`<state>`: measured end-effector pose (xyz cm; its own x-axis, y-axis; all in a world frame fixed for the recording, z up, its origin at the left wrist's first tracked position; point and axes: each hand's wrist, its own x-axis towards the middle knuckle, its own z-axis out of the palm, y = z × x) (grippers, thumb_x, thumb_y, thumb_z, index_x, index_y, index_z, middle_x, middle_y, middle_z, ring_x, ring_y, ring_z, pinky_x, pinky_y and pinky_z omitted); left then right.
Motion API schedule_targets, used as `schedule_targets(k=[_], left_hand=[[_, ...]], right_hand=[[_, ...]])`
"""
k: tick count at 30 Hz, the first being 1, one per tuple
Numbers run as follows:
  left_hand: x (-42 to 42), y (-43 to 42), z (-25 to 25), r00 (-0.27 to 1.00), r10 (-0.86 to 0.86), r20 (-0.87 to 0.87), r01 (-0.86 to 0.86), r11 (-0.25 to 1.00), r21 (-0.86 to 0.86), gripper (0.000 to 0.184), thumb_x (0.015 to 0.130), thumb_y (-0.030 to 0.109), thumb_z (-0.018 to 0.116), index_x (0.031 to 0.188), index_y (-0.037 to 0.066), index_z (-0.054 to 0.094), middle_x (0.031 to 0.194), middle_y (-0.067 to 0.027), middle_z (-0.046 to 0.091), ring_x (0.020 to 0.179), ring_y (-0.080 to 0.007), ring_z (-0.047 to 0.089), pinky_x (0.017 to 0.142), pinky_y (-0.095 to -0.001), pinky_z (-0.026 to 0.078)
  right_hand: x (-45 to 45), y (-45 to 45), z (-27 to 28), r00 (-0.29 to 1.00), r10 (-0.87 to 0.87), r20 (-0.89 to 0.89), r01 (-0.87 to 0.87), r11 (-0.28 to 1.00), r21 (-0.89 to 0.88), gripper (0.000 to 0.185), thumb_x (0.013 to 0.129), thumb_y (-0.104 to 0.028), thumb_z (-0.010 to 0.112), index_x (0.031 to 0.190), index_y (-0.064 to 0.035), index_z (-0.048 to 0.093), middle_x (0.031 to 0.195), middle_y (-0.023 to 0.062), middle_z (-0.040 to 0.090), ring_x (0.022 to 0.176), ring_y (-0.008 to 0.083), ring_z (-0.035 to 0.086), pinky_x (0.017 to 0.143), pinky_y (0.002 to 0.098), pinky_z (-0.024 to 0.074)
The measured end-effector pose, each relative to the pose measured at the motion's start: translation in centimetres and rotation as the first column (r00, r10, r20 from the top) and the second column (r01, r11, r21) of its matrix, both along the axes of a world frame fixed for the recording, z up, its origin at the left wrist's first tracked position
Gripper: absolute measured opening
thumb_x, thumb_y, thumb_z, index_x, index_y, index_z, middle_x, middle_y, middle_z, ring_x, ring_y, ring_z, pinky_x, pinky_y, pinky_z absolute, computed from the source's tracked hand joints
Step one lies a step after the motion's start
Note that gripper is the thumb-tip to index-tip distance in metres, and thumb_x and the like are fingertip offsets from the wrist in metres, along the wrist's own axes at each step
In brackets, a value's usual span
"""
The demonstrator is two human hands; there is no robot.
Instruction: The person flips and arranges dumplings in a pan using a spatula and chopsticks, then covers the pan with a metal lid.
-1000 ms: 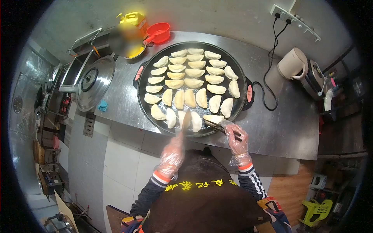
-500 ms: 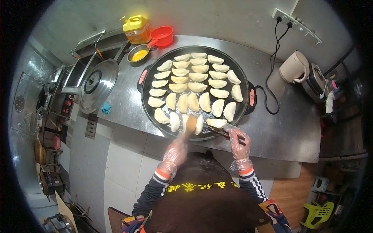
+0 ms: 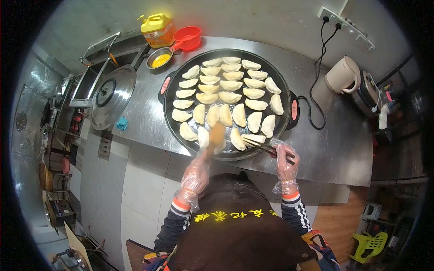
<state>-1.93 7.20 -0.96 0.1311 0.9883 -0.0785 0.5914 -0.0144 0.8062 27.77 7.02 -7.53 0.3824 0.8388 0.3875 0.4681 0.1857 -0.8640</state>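
A large round black pan point(image 3: 169, 108) holds several pale, half-moon dumplings point(image 3: 230, 97), some lightly browned. My left hand point(image 3: 195, 175), in a clear plastic glove, is closed round a brown wooden spatula point(image 3: 217, 133), whose blurred blade is over the dumplings at the pan's near edge and partly hides one. Dark chopsticks point(image 3: 266, 147) are in my gloved right hand point(image 3: 285, 161). Their tips are at a dumpling point(image 3: 253, 139) lying crosswise at the near right, beside a tilted one point(image 3: 237, 139).
Around the pan on the steel counter point(image 3: 325, 158) are a glass lid point(image 3: 124, 90), a small pan of yellow liquid point(image 3: 160, 59), a red ladle point(image 3: 187, 38), a yellow jug point(image 3: 158, 30), a blue cloth point(image 3: 121, 123), and a kettle point(image 3: 342, 76) with a black cord at the right.
The spatula has moved slightly left and away from me. A near-edge dumpling has shifted right and tilted, close to the crosswise one. My right hand has moved a little right with the chopsticks.
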Motion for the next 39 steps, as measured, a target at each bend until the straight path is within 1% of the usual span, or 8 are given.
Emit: schedule_targets(k=[3, 10, 13, 19, 28, 34, 36, 39], left_hand=[[0.4, -0.3, 0.3, 0.968, 0.085, 0.234, -0.016, 0.959, -0.283, 0.039, 0.09, 0.004, 0.046, 0.129, -0.003, 0.049, 0.108, -0.0213, 0.063, 0.098, -0.0303, 0.064, 0.087, -0.0355, 0.048], [0.3, -0.3, -0.8, 0.985, -0.077, 0.153, 0.082, 0.996, -0.029, 0.038, 0.09, 0.004, 0.047, 0.127, -0.004, 0.05, 0.111, -0.0253, 0.061, 0.1, -0.0343, 0.063, 0.086, -0.0367, 0.049], [0.4, -0.2, 0.5, 0.988, 0.025, 0.152, 0.007, 0.978, -0.209, 0.038, 0.089, 0.004, 0.048, 0.126, -0.004, 0.05, 0.113, -0.0268, 0.06, 0.104, -0.0361, 0.062, 0.088, -0.0382, 0.048], [0.4, -0.4, 0.1, 0.994, -0.09, 0.064, 0.083, 0.991, 0.101, 0.039, 0.089, 0.003, 0.048, 0.127, -0.004, 0.05, 0.116, -0.0271, 0.059, 0.107, -0.0364, 0.06, 0.093, -0.0387, 0.045], [1.8, -0.6, 0.2, 0.972, 0.022, 0.235, 0.019, 0.985, -0.171, 0.04, 0.087, 0.0, 0.048, 0.127, -0.004, 0.051, 0.113, -0.027, 0.06, 0.112, -0.0376, 0.057, 0.095, -0.0373, 0.044], [-0.4, -0.3, -1.6, 0.971, 0.007, 0.239, 0.046, 0.976, -0.213, 0.044, 0.092, 0.005, 0.045, 0.135, 0.0, 0.044, 0.102, -0.0133, 0.064, 0.06, -0.0159, 0.061, 0.055, -0.0279, 0.049], [-2.3, 0.2, -2.8, 0.987, 0.0, 0.159, 0.0, 1.0, -0.001, 0.045, 0.094, 0.007, 0.043, 0.138, 0.002, 0.041, 0.097, -0.0071, 0.062, 0.047, -0.0056, 0.047, 0.042, -0.0224, 0.04], [-3.9, 0.1, -1.2, 0.99, 0.097, 0.101, -0.092, 0.994, -0.056, 0.039, 0.092, 0.007, 0.046, 0.13, -0.001, 0.05, 0.117, -0.02, 0.06, 0.107, -0.0273, 0.06, 0.091, -0.0347, 0.046]], right_hand=[[-0.5, -0.4, 0.9, 0.999, 0.039, 0.01, -0.039, 0.999, -0.023, 0.014, 0.093, -0.009, 0.058, 0.089, 0.0021, 0.066, 0.083, 0.0073, 0.066, 0.07, 0.013, 0.064, 0.063, 0.0256, 0.0522], [-1.7, -0.7, 2.7, 0.994, 0.076, -0.075, -0.084, 0.992, -0.097, 0.016, 0.093, -0.01, 0.059, 0.086, 0.003, 0.066, 0.083, 0.0067, 0.065, 0.069, 0.0134, 0.064, 0.062, 0.0256, 0.0517], [-1.3, -0.4, 2.7, 0.972, 0.051, -0.229, -0.075, 0.993, -0.095, 0.019, 0.094, -0.012, 0.058, 0.088, 0.0038, 0.066, 0.086, 0.008, 0.065, 0.071, 0.0147, 0.065, 0.063, 0.0262, 0.0538], [-1.9, 0.5, 3.5, 0.936, 0.145, -0.322, -0.194, 0.973, -0.127, 0.021, 0.095, -0.014, 0.055, 0.094, 0.0047, 0.066, 0.091, 0.0094, 0.064, 0.073, 0.0169, 0.066, 0.065, 0.0261, 0.0555], [-1.3, 1.2, -0.2, 0.962, 0.128, -0.24, -0.169, 0.973, -0.159, 0.022, 0.095, -0.015, 0.055, 0.098, 0.0046, 0.065, 0.094, 0.0095, 0.065, 0.076, 0.0182, 0.067, 0.065, 0.0272, 0.0561], [-1.7, 1.3, 1.4, 0.963, 0.122, -0.238, -0.148, 0.984, -0.094, 0.023, 0.096, -0.015, 0.055, 0.097, 0.0053, 0.065, 0.093, 0.0099, 0.065, 0.076, 0.0179, 0.067, 0.066, 0.0276, 0.0561], [-1.9, 1.1, 1.9, 0.97, 0.107, -0.219, -0.127, 0.989, -0.078, 0.022, 0.095, -0.014, 0.055, 0.096, 0.0054, 0.066, 0.092, 0.0098, 0.065, 0.076, 0.0178, 0.067, 0.067, 0.0276, 0.0561], [-2.3, 1.1, 2.4, 0.967, 0.155, -0.202, -0.176, 0.98, -0.091, 0.016, 0.092, -0.012, 0.06, 0.095, 0.0026, 0.066, 0.093, 0.0091, 0.065, 0.079, 0.0172, 0.066, 0.069, 0.0278, 0.0546]])
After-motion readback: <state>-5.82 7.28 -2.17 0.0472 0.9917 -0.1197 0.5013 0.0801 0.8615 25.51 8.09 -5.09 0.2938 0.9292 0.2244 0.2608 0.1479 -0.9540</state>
